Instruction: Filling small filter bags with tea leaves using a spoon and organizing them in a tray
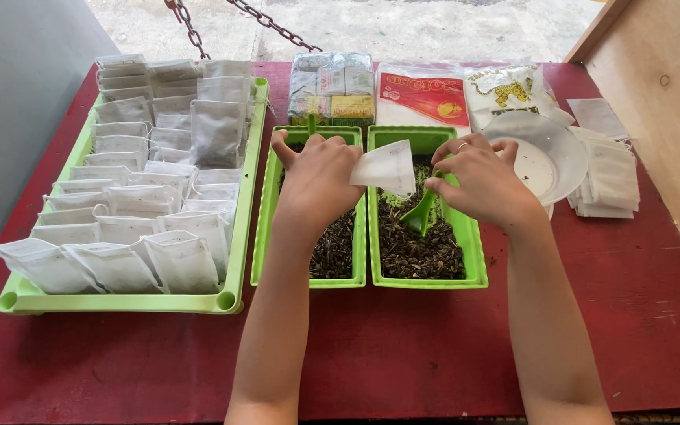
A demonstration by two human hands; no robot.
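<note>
The left hand (pixel 318 177) hovers over the left green tub (pixel 261 236) of dark loose tea, its grip pinched shut on one edge of a small white filter bag (pixel 387 167). The bag hangs in the air above the divide where the two tubs meet, its mouth turned toward the right hand (pixel 482 182). That hand is over the right green tub (pixel 472 260), its grip closed around the handle of a green plastic scoop (pixel 420 214); the blade of the scoop points down into the tea, just below the bag. A ring shows on one finger of the right hand.

Both tubs stand side by side, touching, at the middle of the red desk (pixel 403 346). Left of the left tub, just beside it, lies a large green tray (pixel 120 302) packed with rows of filled white filter bags. Right of the right tub sits a clear plastic bowl (pixel 568 149), and beyond it a stack of empty white filter bags (pixel 611 177). Behind the tubs, at the far edge of the desk, lie a wrapped bundle of small boxes (pixel 332 88), a red packet (pixel 425 96) and a clear packet with yellow print (pixel 507 90).
</note>
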